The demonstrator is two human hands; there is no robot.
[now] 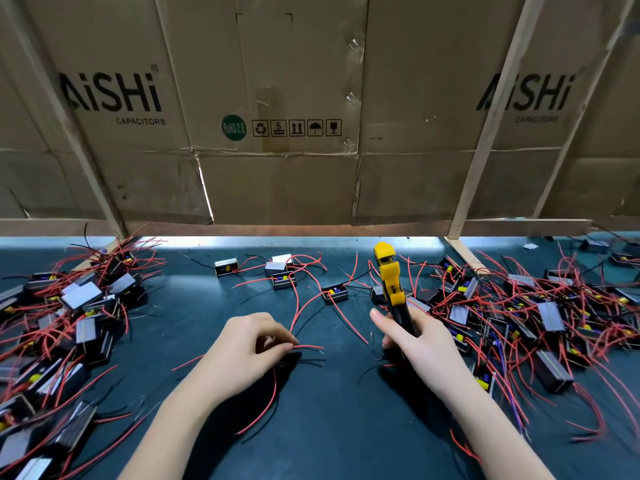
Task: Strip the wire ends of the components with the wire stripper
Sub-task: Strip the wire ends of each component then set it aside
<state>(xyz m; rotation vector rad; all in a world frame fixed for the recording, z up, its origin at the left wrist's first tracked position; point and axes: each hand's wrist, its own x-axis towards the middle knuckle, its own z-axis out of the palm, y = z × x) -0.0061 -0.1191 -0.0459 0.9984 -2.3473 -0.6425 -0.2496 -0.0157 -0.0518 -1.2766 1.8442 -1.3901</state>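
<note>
Head view looks down on a dark work mat (194, 327) where the job reads as partway through, though how far cannot be settled: a heap of components (69, 313) lies at about nine o'clock and a denser heap (540, 317) at three o'clock, with a few loose units (334, 293) strung across the middle toward twelve. Which heap is finished I cannot tell, since the wire tips are too small to show bare copper. The left hand (242, 351) sits just left of centre, its fingertips pinching the ends of a red wire and a black wire (308, 348) that point toward three o'clock, lying nearly flat on the mat. The right hand (419, 341) is wrapped around the black handles of the wire stripper (389, 278), thumb up along the near side. The tool's long axis runs almost upright, from the hand at six o'clock to its yellow head at twelve, leaning slightly toward eleven. Its head is well apart from the pinched wires, so by my judgement this pair has not yet been stripped. Behind, cardboard sheets (277, 98) printed with a capacitor brand wall off the bench.
</note>
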